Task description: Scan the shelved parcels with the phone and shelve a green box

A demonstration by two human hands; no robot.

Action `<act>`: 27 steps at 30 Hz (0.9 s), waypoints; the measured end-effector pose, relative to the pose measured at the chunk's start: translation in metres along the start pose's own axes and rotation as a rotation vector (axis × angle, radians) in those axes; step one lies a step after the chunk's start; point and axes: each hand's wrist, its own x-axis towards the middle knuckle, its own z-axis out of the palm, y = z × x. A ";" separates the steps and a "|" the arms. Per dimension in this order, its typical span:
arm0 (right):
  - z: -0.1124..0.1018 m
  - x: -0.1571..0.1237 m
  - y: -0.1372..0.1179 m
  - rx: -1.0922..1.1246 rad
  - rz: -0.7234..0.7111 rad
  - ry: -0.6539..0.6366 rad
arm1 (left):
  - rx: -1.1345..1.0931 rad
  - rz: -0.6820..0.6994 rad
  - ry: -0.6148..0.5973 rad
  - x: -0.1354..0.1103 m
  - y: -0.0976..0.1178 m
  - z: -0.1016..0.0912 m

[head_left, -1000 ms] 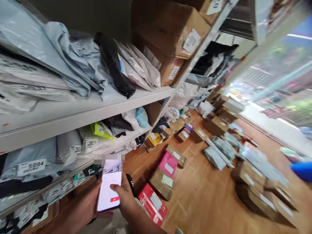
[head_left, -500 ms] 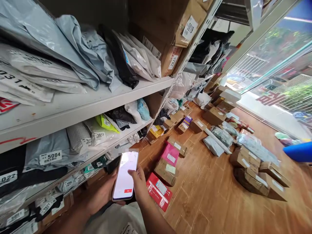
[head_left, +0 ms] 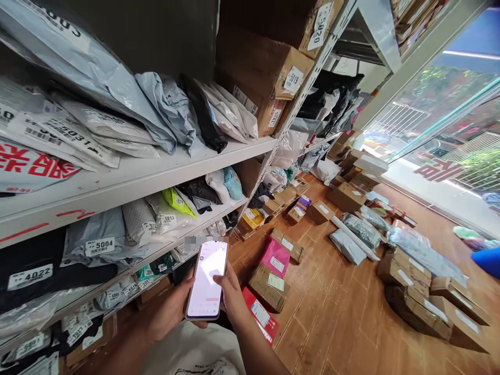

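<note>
A smartphone [head_left: 208, 280] with a lit white and pink screen is held low in the middle of the view. My left hand [head_left: 172, 307] wraps round its left edge and back. My right hand [head_left: 233, 297] grips the right edge, with the thumb resting on the screen. A pale bag or parcel [head_left: 195, 351] hangs under my forearms; which hand carries it is hidden.
White shelves [head_left: 164, 169] on the left are packed with grey, white and black mailer bags bearing number labels. Cardboard boxes [head_left: 273, 67] fill the upper shelf. Boxes and parcels [head_left: 414, 281] lie across the wooden floor [head_left: 344, 323]. A glass front [head_left: 441, 120] is at the right.
The phone and both hands shifted right and slightly up in the view as my head turned. The red button on the screen is gone; the screen now shows white and pink.
</note>
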 end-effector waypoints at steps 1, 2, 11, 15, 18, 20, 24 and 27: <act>-0.004 -0.003 -0.002 0.014 0.030 -0.040 | -0.016 0.026 0.002 -0.002 -0.002 0.001; -0.007 -0.008 -0.004 0.025 0.059 -0.078 | -0.035 0.049 0.005 -0.003 -0.005 0.001; -0.049 -0.047 -0.025 0.032 0.121 -0.189 | 0.081 0.151 0.076 -0.008 -0.035 0.045; -0.071 -0.063 -0.049 -0.036 0.095 -0.233 | 0.190 0.153 0.189 -0.003 -0.049 0.081; -0.088 -0.076 -0.063 -0.068 0.088 -0.265 | 0.087 0.142 0.101 -0.004 -0.061 0.098; -0.099 -0.084 -0.067 -0.057 0.104 -0.262 | 0.003 0.140 0.010 -0.006 -0.072 0.104; -0.120 -0.097 -0.070 -0.058 0.126 -0.249 | -0.045 0.179 -0.095 -0.009 -0.099 0.112; -0.128 -0.107 -0.070 -0.066 0.151 -0.266 | -0.055 0.192 -0.078 -0.013 -0.119 0.117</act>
